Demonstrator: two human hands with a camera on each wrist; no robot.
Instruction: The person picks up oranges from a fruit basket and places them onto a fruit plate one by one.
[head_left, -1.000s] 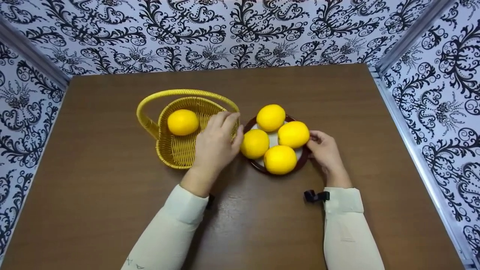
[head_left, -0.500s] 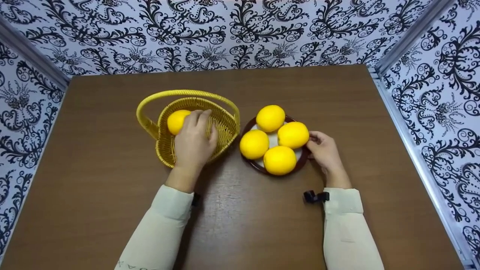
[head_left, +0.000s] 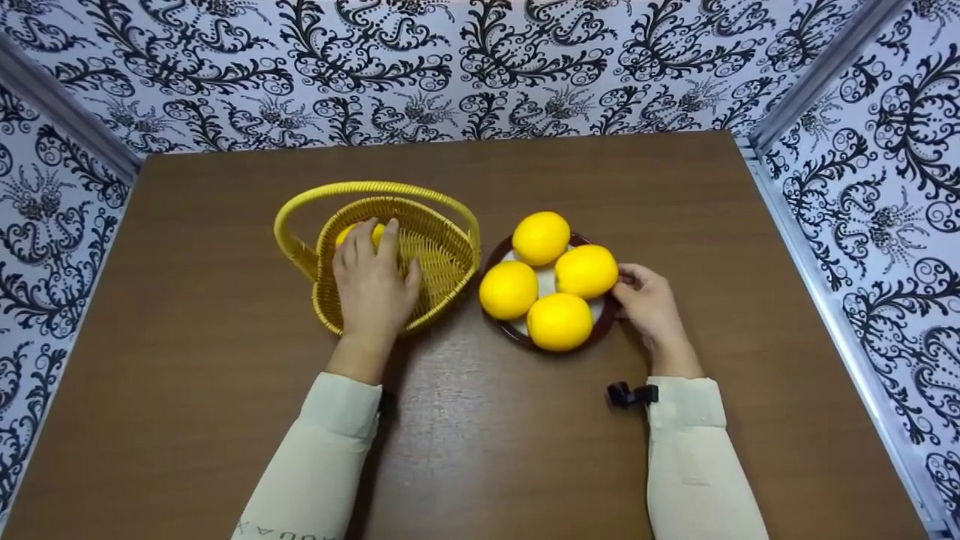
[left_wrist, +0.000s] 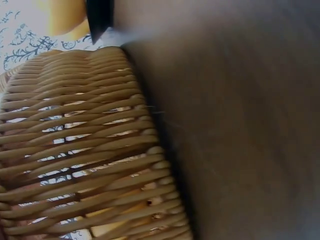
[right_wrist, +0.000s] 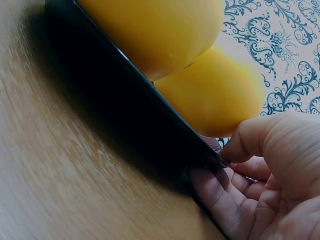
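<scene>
A yellow wicker basket (head_left: 442, 259) with an arched handle stands left of centre in the head view. My left hand (head_left: 371, 292) reaches down into it, fingers spread over a yellow lemon (head_left: 346, 235), thumb held apart. The hand hides most of that fruit, so contact is unclear. To the right, a dark-rimmed plate (head_left: 519, 335) with a white middle bears several lemons (head_left: 559, 322). My right hand (head_left: 651, 304) pinches the plate's right rim; in the right wrist view the thumb (right_wrist: 245, 142) lies above the rim and fingers (right_wrist: 215, 195) lie below it.
The brown tabletop (head_left: 480, 450) extends around basket and plate. Patterned panels (head_left: 480, 75) close off the back and sides. The basket's woven wall (left_wrist: 80, 140) fills much of the left wrist view. Its handle (head_left: 367, 186) arches behind my left hand.
My left hand has moved left from the basket's right side to over the lemon inside, covering most of it. The right hand stays at the plate's rim; the fruits on the plate keep their places.
</scene>
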